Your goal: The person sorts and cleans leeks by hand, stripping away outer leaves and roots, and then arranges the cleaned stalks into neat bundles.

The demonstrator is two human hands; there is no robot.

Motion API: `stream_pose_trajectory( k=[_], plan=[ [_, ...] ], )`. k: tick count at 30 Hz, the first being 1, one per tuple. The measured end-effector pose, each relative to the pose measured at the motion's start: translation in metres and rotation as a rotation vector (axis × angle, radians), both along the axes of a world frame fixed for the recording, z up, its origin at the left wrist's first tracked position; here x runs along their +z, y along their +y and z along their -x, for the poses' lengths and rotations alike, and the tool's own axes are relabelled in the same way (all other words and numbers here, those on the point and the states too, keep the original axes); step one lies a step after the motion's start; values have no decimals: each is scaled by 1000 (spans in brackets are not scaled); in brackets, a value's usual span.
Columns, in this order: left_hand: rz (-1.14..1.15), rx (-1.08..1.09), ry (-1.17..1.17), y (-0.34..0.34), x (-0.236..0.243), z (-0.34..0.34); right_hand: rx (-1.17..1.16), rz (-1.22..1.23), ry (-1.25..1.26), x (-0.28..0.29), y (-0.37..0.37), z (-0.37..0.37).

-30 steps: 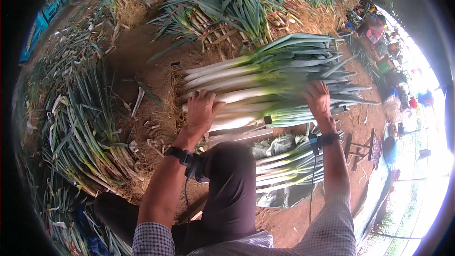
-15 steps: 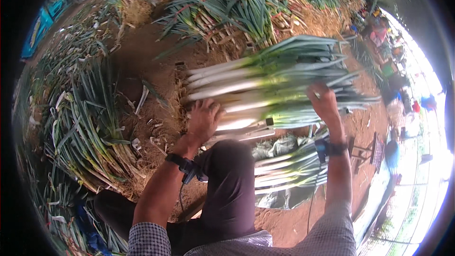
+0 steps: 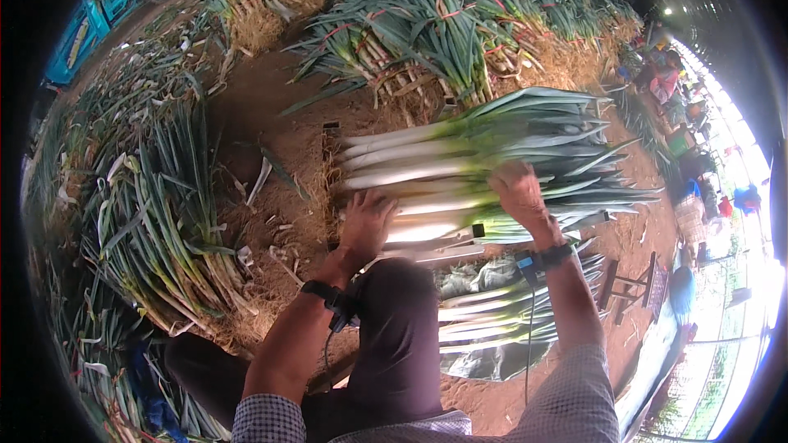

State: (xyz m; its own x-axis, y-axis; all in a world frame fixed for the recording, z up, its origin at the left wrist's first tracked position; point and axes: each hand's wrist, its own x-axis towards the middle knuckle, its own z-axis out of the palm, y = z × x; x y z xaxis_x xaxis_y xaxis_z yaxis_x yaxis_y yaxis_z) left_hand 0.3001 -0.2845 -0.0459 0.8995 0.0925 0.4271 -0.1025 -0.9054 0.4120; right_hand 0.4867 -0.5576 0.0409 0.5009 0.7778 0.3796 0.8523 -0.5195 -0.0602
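Leeks (image 3: 410, 150), one broad row, lying crosswise before the person's knee (image 3: 400, 295); near edge bordered by a pale bar (image 3: 450, 251), far edge close to tied bundles (image 3: 439, 29). Open room: bare ground (image 3: 258, 111) past the root ends, a narrower strip beyond the leaf tips. Left hand (image 3: 368, 220): palm down on the white stalks near the root end, fingers loosely spread. Right hand (image 3: 519, 190): fingers curled, over the middle of the row; whether it grips a leek cannot be told. Surface: brown soil, a loose leek heap (image 3: 156, 221) at left, a small stool (image 3: 634, 289) at right, a blue vehicle (image 3: 90, 25) at far left. Materials: smooth white stalks, flat green leaves, straw-coloured stringy roots; a crinkled grey sheet (image 3: 492, 361) under a second leek row (image 3: 501, 312).
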Motion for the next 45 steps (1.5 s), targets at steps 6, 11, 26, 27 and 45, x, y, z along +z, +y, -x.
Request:
stream_pose_trajectory(
  k=[6,11,26,27,45],
  plan=[
    [93,-27,-56,4,1,4,45,24,-118,27,47,-9],
    [127,3,22,-1,12,4,49,340,73,28,49,-29],
    [-69,-101,-45,6,14,12,114,134,138,5,31,-11],
    [73,-111,-59,0,19,11,95,149,125,7,25,-10],
    [154,24,-70,25,6,-52,97,-19,70,-16,26,-13]
  ],
)
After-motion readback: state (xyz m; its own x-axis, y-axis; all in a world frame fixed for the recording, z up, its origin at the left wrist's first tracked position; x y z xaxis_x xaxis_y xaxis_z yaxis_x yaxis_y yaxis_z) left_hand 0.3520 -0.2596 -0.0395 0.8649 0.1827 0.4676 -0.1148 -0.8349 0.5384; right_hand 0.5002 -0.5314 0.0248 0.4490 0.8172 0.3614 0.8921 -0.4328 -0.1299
